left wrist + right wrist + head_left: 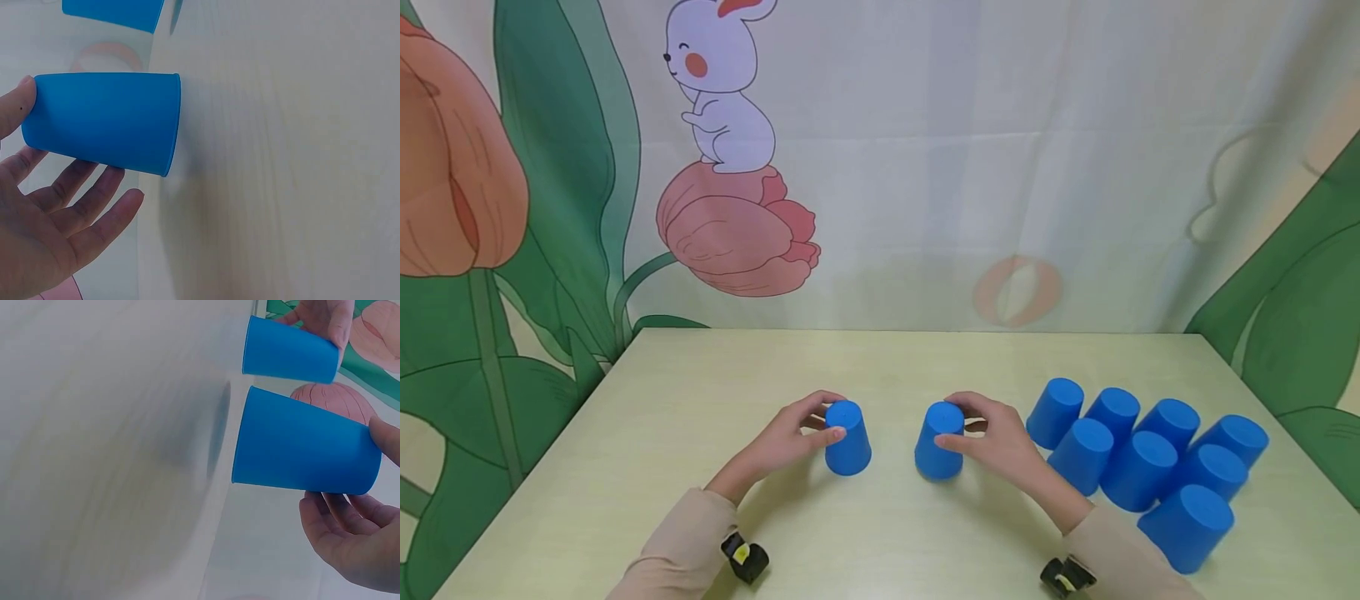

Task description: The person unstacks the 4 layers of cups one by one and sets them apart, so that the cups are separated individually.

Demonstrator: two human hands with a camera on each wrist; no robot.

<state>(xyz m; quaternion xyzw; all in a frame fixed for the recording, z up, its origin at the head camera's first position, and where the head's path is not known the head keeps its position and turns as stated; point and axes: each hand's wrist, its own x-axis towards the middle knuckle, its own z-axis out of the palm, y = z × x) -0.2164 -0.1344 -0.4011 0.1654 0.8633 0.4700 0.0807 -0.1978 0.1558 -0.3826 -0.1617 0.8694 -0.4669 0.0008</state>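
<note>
My left hand (787, 435) grips an upside-down blue plastic cup (849, 446) between thumb and fingers, near its closed end. In the left wrist view, the thumb is on one side of that cup (106, 119) and the fingertips are below it. My right hand (1002, 433) holds a second inverted blue cup (934, 460) in the same manner, to the right of the first with a gap between them. The right wrist view shows this cup (303, 447) just above the tabletop, its shadow apart from its rim. Whether the left cup touches the table I cannot tell.
Several more upside-down blue cups (1141, 471) stand in a close group on the right of the pale wooden table (700, 375). Behind the table's far edge hangs a curtain (895, 208) printed with a rabbit and flowers. Small black devices are strapped to both wrists.
</note>
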